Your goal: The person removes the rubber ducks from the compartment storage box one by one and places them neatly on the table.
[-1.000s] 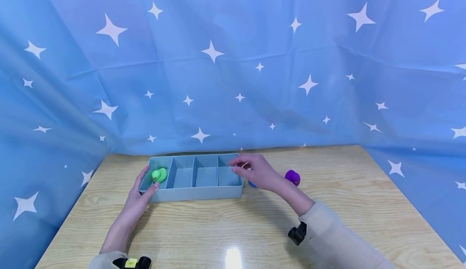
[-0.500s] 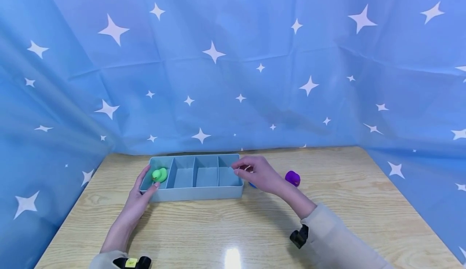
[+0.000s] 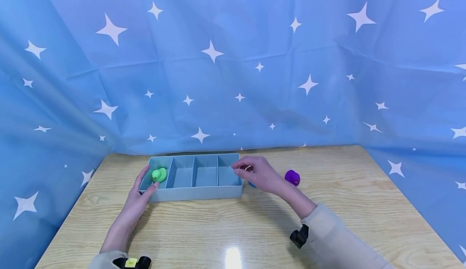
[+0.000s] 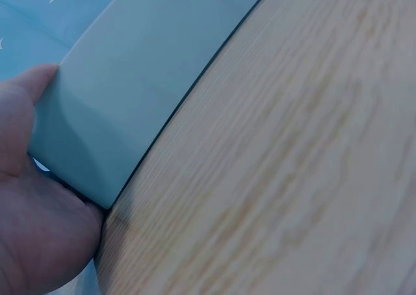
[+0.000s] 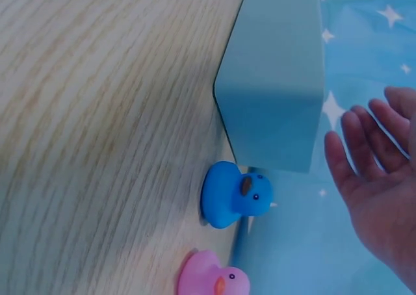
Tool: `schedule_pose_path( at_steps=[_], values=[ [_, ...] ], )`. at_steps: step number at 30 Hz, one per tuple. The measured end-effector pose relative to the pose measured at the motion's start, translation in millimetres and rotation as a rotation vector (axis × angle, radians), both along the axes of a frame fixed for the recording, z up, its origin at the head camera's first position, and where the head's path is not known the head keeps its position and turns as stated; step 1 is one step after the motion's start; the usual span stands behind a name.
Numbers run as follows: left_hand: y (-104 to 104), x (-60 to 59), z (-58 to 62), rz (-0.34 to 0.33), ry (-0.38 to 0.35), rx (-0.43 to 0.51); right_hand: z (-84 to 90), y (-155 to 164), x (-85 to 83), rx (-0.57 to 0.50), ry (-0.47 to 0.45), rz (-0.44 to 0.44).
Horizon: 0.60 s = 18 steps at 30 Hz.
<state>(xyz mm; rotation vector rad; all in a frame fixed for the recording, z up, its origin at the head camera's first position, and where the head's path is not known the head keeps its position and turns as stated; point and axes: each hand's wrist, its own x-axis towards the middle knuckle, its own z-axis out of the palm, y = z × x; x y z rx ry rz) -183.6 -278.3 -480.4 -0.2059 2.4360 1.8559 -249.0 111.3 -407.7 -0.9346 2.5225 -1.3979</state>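
A pale blue tray [image 3: 196, 193] with several compartments lies at the back of the wooden table [image 3: 233, 228]. A green duck [image 3: 159, 174] sits in its leftmost compartment. My left hand [image 3: 140, 194] rests against the tray's front left corner, thumb flat on the front wall [image 4: 143, 80] and straight fingers along the left side. My right hand [image 3: 256, 174] hovers over the tray's right end, holding nothing; the right wrist view shows its fingers [image 5: 364, 145] spread. Under it, a blue duck [image 5: 231, 194] touches the tray's end wall [image 5: 276, 80], with a pink duck [image 5: 211, 279] beside it.
A purple duck [image 3: 292, 177] stands on the table right of my right hand. A blue cloth with white stars [image 3: 233, 79] hangs behind the table and along both its sides. Bare wood stretches in front of the tray.
My right hand has drawn back a little to the right from over the tray's last compartment. The left hand, tray and ducks have not moved.
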Motion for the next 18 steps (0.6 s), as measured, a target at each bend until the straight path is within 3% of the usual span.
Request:
schedule_pose_path(
  at_steps=[18],
  values=[
    [0.7, 0.5, 1.5, 0.001, 0.004, -0.005, 4.2, -2.1, -6.4, 0.001, 0.028, 0.0]
  ],
)
